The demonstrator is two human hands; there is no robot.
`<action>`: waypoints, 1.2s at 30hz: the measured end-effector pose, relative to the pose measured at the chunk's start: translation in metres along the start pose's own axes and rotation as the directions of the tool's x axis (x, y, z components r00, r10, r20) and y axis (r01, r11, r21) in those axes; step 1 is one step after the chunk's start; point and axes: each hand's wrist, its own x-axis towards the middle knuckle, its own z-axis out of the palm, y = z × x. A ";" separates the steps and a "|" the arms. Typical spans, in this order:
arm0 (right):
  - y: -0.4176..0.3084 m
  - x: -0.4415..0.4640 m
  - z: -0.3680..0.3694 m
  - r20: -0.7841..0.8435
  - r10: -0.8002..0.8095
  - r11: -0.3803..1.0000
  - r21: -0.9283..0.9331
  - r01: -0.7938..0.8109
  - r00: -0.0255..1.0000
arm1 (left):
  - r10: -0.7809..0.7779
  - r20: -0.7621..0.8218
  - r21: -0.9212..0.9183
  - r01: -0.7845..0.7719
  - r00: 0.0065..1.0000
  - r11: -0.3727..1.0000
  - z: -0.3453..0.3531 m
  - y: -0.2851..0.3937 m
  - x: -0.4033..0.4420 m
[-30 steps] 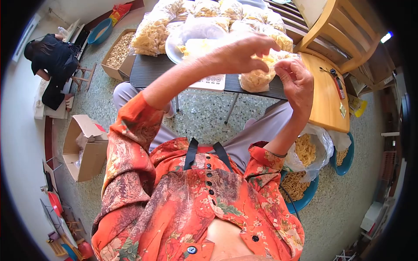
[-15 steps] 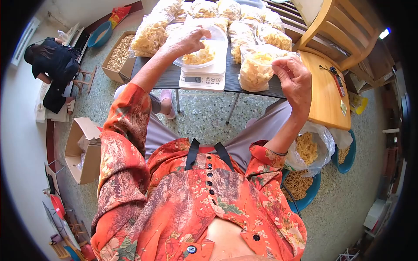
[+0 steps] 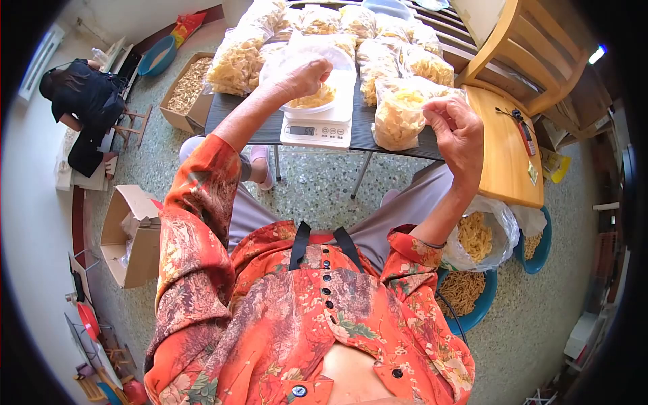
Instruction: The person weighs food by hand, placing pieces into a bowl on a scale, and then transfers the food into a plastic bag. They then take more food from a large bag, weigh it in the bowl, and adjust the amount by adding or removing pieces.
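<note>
My left hand [image 3: 304, 77] is over the pale plastic bowl [image 3: 343, 62], its fingers curled closed; what they hold, if anything, is hidden. Yellow dried pieces [image 3: 316, 98] lie in the bowl, which rests on a white kitchen scale [image 3: 317, 133] with a lit display. To the right, my right hand [image 3: 459, 131] pinches the rim of a clear plastic bag [image 3: 398, 120]. This bag stands upright on the dark table [image 3: 361, 121], part filled with the same yellow pieces.
Filled bags [image 3: 236, 61] crowd the back of the table. A wooden chair [image 3: 503, 148] with tools stands at right, above blue basins [image 3: 480, 304] of dried food. On the left are cardboard boxes [image 3: 196, 115] and a seated person in black [image 3: 84, 101].
My left hand came back from the bag to the bowl, and its fingers have since curled closed. My right hand has stayed at the bag's rim.
</note>
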 end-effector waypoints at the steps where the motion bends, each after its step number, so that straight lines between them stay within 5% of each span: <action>1: 0.000 0.000 0.000 -0.001 -0.001 1.000 0.000 0.001 1.000 | 0.006 -0.040 0.008 -0.005 0.999 1.000 -0.002 0.001 -0.002; 6: -0.001 0.000 -0.001 -0.007 -0.015 1.000 -0.027 0.015 1.000 | 0.006 -0.203 -0.175 -0.042 0.979 0.984 -0.009 -0.010 -0.001; 8: -0.002 0.000 -0.002 -0.014 -0.021 0.999 -0.050 0.020 1.000 | -0.038 -0.149 -0.309 -0.010 0.988 0.951 -0.021 -0.014 -0.003; 10: -0.003 0.001 -0.002 -0.025 -0.020 0.997 -0.077 0.018 0.999 | -0.171 -0.061 -0.504 0.117 0.983 0.856 -0.032 -0.012 -0.004; 15: 0.001 0.002 -0.002 -0.020 -0.114 0.991 -0.075 0.112 0.993 | -0.048 -0.042 -0.865 -0.013 0.998 0.501 -0.072 0.047 0.003; 20: 0.000 0.001 0.001 -0.018 -0.082 0.997 -0.013 0.082 0.996 | 0.205 -0.006 -0.809 -0.126 0.979 0.575 -0.076 0.109 0.015; 22: 0.002 0.000 0.002 -0.050 -0.108 0.994 0.019 0.109 0.993 | 0.203 -0.079 -0.611 -0.208 0.976 0.764 -0.063 0.118 0.020; 23: 0.003 0.000 0.001 -0.050 -0.107 0.994 0.020 0.109 0.993 | 0.249 -0.251 -0.590 -0.352 0.935 0.727 -0.048 0.116 0.025; 26: 0.005 0.000 -0.003 -0.021 -0.090 0.996 -0.001 0.090 0.996 | 0.164 -0.211 -0.600 -0.260 0.964 0.757 -0.060 0.116 0.024; 34: -0.002 0.003 -0.002 -0.020 -0.073 0.995 -0.077 0.071 0.997 | 0.260 -0.198 -0.583 -0.327 0.945 0.744 -0.035 0.129 -0.011; 36: -0.006 0.003 -0.002 -0.004 -0.074 0.997 -0.036 0.074 0.997 | 0.217 -0.031 -0.607 -0.191 0.976 0.772 -0.029 0.132 -0.010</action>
